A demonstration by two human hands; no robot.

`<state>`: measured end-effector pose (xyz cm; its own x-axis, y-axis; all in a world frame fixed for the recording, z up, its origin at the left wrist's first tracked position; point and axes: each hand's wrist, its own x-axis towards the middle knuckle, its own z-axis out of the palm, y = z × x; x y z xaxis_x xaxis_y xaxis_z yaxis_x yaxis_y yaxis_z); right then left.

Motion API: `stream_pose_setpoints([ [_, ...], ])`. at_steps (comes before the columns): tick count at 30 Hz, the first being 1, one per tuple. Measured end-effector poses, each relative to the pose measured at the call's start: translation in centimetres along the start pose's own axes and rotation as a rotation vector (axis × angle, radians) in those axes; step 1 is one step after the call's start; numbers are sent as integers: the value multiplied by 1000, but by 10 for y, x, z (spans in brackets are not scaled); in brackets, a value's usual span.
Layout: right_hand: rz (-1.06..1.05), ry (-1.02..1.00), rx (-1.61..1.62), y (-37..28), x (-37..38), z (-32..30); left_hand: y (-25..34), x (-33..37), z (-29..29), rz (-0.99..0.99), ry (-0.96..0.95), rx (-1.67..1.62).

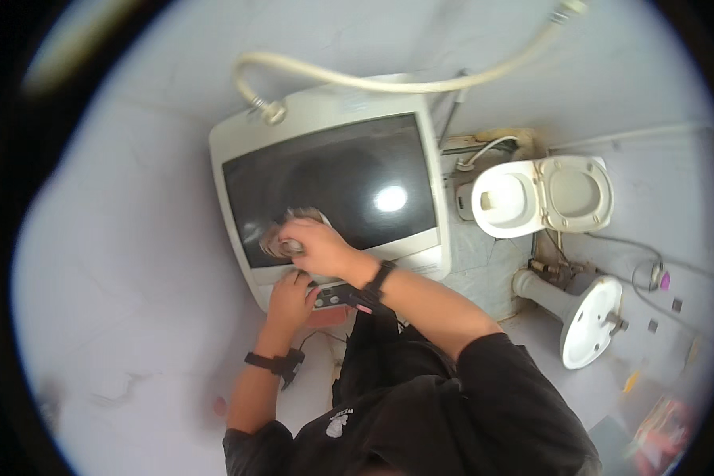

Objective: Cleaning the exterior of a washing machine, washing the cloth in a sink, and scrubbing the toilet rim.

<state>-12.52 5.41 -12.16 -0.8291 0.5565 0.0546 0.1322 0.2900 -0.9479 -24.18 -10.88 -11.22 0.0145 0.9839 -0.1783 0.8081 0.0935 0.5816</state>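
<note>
1. left hand (292, 300): at the front edge of the washing machine (322, 103), beside the control panel (335, 297). released, fingers loosely bent, nothing seen in its grasp. good as a brace; best kept clear of the knobs (335, 300).
2. right hand (324, 249): just beyond the left one, grasping a bunched brownish cloth (273, 241). cloth is blurred, fold can't be told.
3. cloth location: on the dark lid (333, 170), near-left part, close to the front rim. flat, even pressure should suit this smooth panel; a cloth spread under the palm would likely cover more than a bunch. overlapping strokes, then into the corners and along the white frame, ought to avoid streaks. bright spot on the lid looks like glare, so judge dirt from another angle.
4. pale hose (389, 85): over the far edge, its end near the back-left; contact unclear. mind it on far strokes.
5. off right, well apart: toilet (506, 202) with raised seat, pedestal sink (591, 325).
</note>
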Motion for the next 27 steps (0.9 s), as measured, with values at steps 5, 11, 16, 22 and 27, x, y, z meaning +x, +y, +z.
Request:
stream_pose_setpoints([
  [5,497,498,993,-26,-180,-101,109,28,11,-84,-190,-241],
  [11,357,838,1326,-90,-378,-148,313,58,96,-171,-937,-977],
  [16,268,1286,1019,-123,-504,-157,453,29,173,-129,-1299,-865],
  [22,609,1223,541,-127,-662,-183,532,-3,239,102,-1228,-411],
  [27,860,1281,624,-115,-745,-199,554,5,298,427,-1133,-116],
])
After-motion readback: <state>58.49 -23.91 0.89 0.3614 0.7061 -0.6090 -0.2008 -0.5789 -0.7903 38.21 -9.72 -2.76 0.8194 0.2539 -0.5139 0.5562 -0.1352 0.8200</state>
